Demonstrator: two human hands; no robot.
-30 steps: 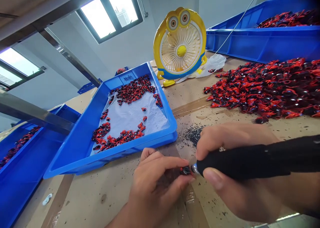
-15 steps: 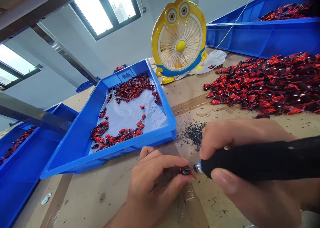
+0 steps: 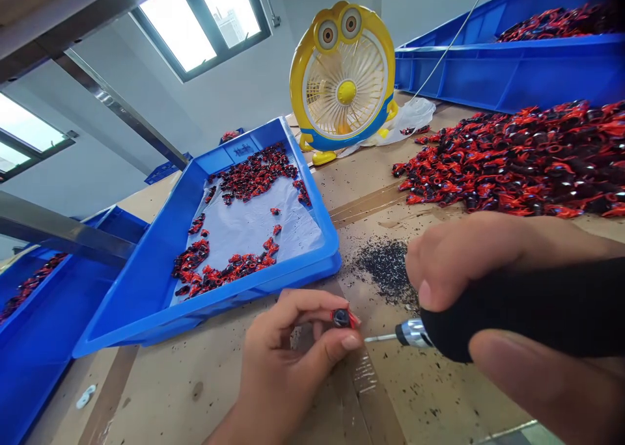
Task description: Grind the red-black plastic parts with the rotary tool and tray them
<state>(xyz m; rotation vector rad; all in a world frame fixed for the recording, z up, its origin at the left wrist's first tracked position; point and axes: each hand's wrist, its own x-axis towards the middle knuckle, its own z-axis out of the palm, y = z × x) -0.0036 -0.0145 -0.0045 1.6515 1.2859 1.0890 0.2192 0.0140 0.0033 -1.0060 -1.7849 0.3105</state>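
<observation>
My left hand (image 3: 280,360) is closed in a pinch on a small red and black plastic part (image 3: 342,317), held just above the table between thumb and forefinger. A dark round end of it faces me. My right hand (image 3: 488,246) is wrapped round a black pen-shaped electric screwdriver (image 3: 527,315). Its silver chuck (image 3: 414,333) carries a thin metal bit (image 3: 381,337), whose tip points left and lies close to my left thumb, apart from the part. The tool's rear end runs out of view.
Ahead stands a blue tray (image 3: 224,305) with similar parts on a white liner. A big heap of red and black parts (image 3: 512,159) lies at right, before another blue bin (image 3: 488,77). Black shavings (image 3: 385,266) cover the cardboard (image 3: 166,386). A yellow fan (image 3: 346,92) stands behind.
The screwdriver has drawn back to the right, away from the part, so more of its bit shows. My left hand has shifted slightly left and up, and the part is turned.
</observation>
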